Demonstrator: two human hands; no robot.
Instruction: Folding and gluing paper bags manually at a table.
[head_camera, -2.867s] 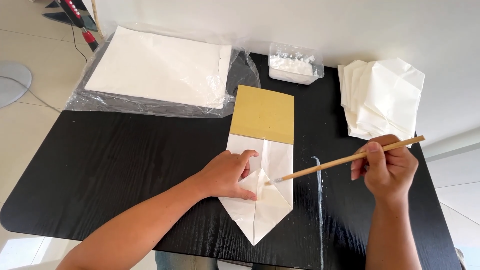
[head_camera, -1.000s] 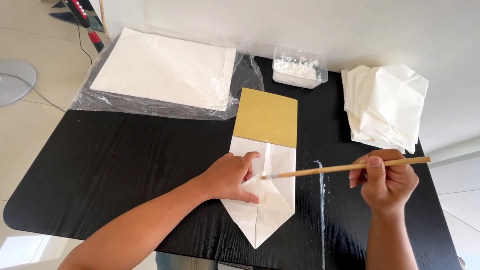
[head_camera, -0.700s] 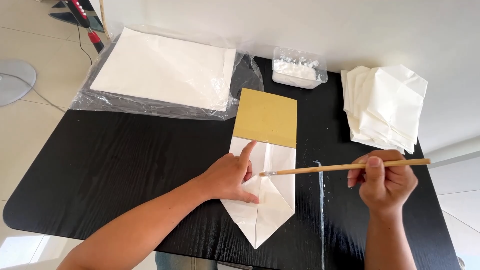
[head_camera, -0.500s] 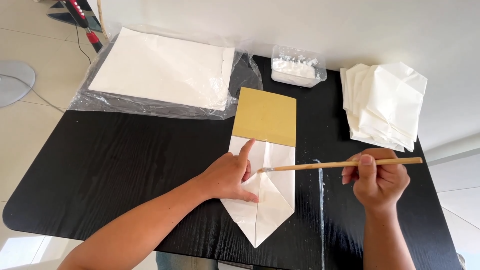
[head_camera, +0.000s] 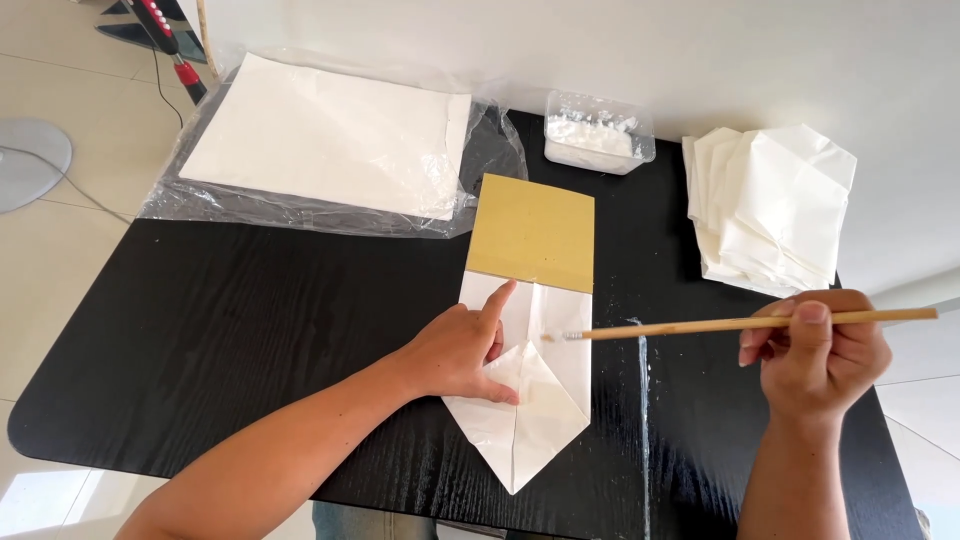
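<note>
- Head view: folded white paper (head_camera: 530, 400) lies near the front middle of the black worktop (head_camera: 250, 330), its pointed end toward the person, with a tan card (head_camera: 532, 232) tucked into its far end.
- Left hand (head_camera: 462, 348) presses flat on the paper, grip spread, forefinger stretched toward the card.
- Right hand (head_camera: 820, 350) has its grip closed around a thin wooden brush (head_camera: 720, 324), held level, tip touching the paper.
- Clear tub of white paste (head_camera: 598, 132), a stack of folded papers (head_camera: 770, 208) and bagged white sheets (head_camera: 325, 140) sit along the far edge.

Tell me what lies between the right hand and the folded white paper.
In the head view, bare black table with a thin white streak; above it, the wooden stick spans from right hand to folded white paper.
</note>
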